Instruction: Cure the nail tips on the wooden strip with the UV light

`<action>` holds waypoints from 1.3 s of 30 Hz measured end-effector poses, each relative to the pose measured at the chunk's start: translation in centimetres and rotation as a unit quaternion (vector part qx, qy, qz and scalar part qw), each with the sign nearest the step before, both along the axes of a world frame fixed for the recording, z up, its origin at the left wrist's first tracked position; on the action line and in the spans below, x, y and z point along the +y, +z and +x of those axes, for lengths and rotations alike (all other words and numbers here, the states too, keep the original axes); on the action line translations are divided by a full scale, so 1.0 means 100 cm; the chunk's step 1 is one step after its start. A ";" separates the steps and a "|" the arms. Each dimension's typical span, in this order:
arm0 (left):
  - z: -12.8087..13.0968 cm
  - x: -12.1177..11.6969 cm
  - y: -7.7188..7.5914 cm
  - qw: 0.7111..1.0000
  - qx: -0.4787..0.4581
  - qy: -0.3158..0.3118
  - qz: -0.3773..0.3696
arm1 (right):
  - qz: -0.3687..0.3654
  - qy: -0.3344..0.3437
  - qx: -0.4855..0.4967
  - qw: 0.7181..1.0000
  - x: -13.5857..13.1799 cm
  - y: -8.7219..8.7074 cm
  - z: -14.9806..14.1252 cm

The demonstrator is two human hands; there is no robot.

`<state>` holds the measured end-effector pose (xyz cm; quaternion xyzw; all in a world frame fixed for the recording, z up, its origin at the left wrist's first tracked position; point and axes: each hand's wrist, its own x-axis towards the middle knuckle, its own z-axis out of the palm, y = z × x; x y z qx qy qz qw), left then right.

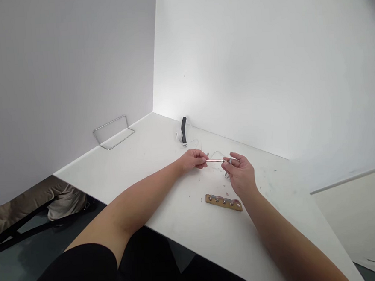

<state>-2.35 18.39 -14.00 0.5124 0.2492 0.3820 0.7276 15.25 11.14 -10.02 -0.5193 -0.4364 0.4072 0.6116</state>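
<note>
Above the table, my left hand [195, 159] pinches one end of a thin, shiny reddish rod [214, 160]. The rod lies nearly level and runs across to my right hand [237, 169], whose thumb and fingers close around its other end. A small grey piece [230, 161] shows at that end, between the right fingers; its kind is too small to tell. Under the right hand, a small light-coloured part [227, 176] is mostly hidden. Nearer to me lies a tan strip [224, 202] with several shiny round studs along it.
A black curved handle-like object [184, 130] and white cable [178, 135] lie near the back wall. A bent metal wire frame [113, 133] stands against the left partition. Small dark scraps are scattered on the white table [179, 201]. At lower left, a person's trouser leg [25, 203] shows.
</note>
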 end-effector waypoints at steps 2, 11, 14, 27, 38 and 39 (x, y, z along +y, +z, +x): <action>0.000 0.000 0.000 1.000 -0.003 0.003 -0.002 | 0.003 0.002 0.004 1.000 -0.001 0.000 -0.002; 0.000 0.000 0.000 0.999 -0.036 0.010 -0.018 | 0.057 -0.080 -0.134 0.986 -0.013 0.005 0.017; -0.001 -0.001 0.001 0.999 -0.037 0.006 -0.016 | 0.067 -0.133 -0.264 0.953 -0.023 0.001 0.048; -0.002 -0.004 0.002 0.999 0.020 0.027 0.025 | -0.072 0.008 -0.652 0.755 -0.026 -0.030 0.080; 0.000 -0.010 0.006 0.970 0.179 0.069 0.148 | -0.075 0.019 -0.611 0.788 -0.024 -0.035 0.088; 0.000 -0.011 0.006 0.965 0.194 0.070 0.164 | -0.075 0.018 -0.606 0.792 -0.023 -0.035 0.089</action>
